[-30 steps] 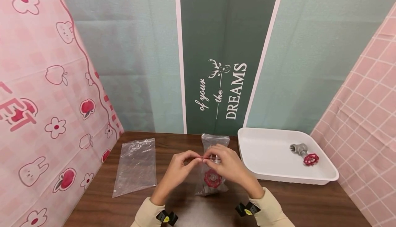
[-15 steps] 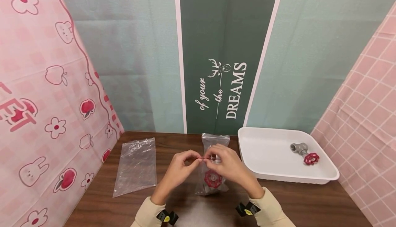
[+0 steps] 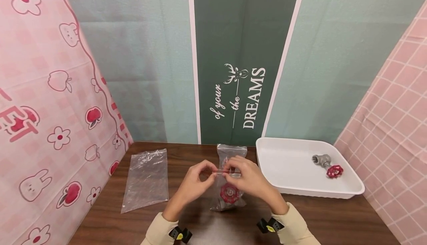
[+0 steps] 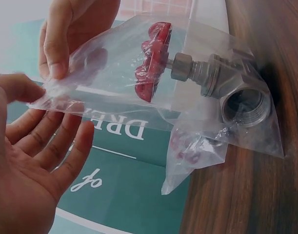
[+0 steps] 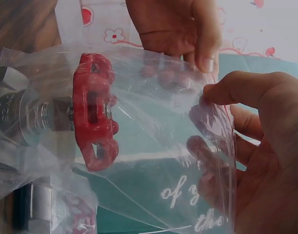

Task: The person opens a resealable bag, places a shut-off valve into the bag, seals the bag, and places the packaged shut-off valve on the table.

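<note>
A clear zip bag (image 4: 114, 73) stands on the table with a metal valve (image 4: 244, 105) inside; the valve's red handwheel (image 5: 92, 112) faces up toward the bag's mouth. My left hand (image 3: 197, 178) pinches one end of the bag's top edge between thumb and fingers. Farther along the same edge, my right hand (image 3: 245, 176) pinches it too, its thumb and fingers on either side of the film. Between the two hands a short stretch of red-lined seal shows in the head view. Just behind stands or lies a second zip bag (image 3: 231, 150) with another red-wheeled valve in it.
On the right, a white tray (image 3: 283, 167) holds a loose grey valve (image 3: 322, 160) with a red handwheel. A flat clear bag (image 3: 146, 182) lies on the left of the wooden table (image 3: 110, 222). Printed curtains enclose the table's back and sides.
My right hand has slid slightly right along the bag's top edge, so the gap between my fingertips has widened. My left hand stays nearly in place.
</note>
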Demonstrator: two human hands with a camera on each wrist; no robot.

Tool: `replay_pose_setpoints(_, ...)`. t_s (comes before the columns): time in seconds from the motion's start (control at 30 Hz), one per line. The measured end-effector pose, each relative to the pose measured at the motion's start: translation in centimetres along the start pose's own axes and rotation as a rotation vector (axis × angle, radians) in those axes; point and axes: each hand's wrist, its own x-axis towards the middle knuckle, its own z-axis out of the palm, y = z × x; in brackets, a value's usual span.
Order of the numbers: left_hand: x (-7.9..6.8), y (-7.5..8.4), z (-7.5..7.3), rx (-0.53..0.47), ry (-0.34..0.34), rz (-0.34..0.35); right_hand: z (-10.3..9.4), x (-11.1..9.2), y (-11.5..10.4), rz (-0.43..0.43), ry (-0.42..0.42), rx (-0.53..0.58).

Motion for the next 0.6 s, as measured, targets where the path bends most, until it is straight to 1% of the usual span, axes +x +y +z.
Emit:
replay_pose_setpoints(0.1,0.12,-0.22,0.25,-0.006,-0.011,0.04,0.06,-0.07,0.05,-0.018,0.006,0.002)
replay_pose_setpoints(0.27,0.23,-0.38,0.62,-0.006,0.01,0.093,0.09,-0.21,-0.01,-0.023,0.01,0.019)
replay_pose_setpoints(0.43,0.28,-0.25,0.73,0.016,0.011,0.132,0.1,-0.31,0.02,-0.058,0.015,0.035)
replay_pose_setpoints(0.53,0.19,-0.2,0.55,0.032,0.009,0.139,0.1,-0.33,0.04,-0.075,0.018,0.019)
replay_pose_setpoints(0.6,0.11,-0.15,0.41,0.026,0.014,0.142,0.06,-0.37,0.06,-0.068,0.016,0.008)
